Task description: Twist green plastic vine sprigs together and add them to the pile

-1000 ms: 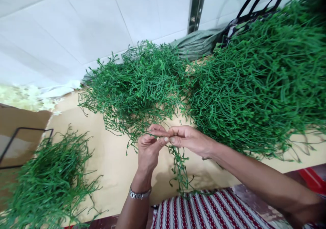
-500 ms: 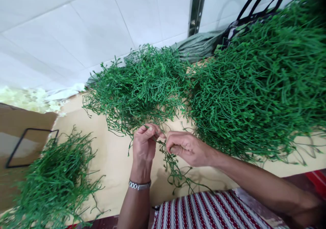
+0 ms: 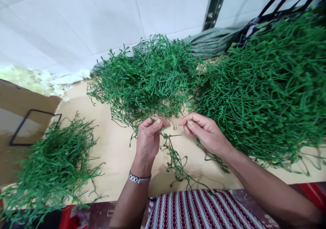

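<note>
My left hand (image 3: pixel 149 135), wearing a metal bracelet (image 3: pixel 139 178) at the wrist, is closed with thumb and fingers pinching thin green artificial stems. A loose spray of these green stems (image 3: pixel 175 161) with small knobbed tips hangs below it toward the patterned cloth. To its right, my right hand (image 3: pixel 203 130) is closed in a pinch. A green sprig (image 3: pixel 215 159) trails out from under its palm; the exact grip point is hidden by the fingers. A small gap separates the two hands.
Behind my hands lies a heap of green stems (image 3: pixel 150 76), with a larger heap (image 3: pixel 265 96) at right. A smaller bunch (image 3: pixel 63 157) lies left beside a cardboard box (image 3: pixel 22 100) and a black wire frame (image 3: pixel 17 128). Pale yellow petals (image 3: pixel 28 81) sit by the tiled wall (image 3: pixel 109 15).
My right hand has moved right, away from my left, and a sprig now shows under its palm. My left hand keeps its pinch. The camera view has shifted slightly.
</note>
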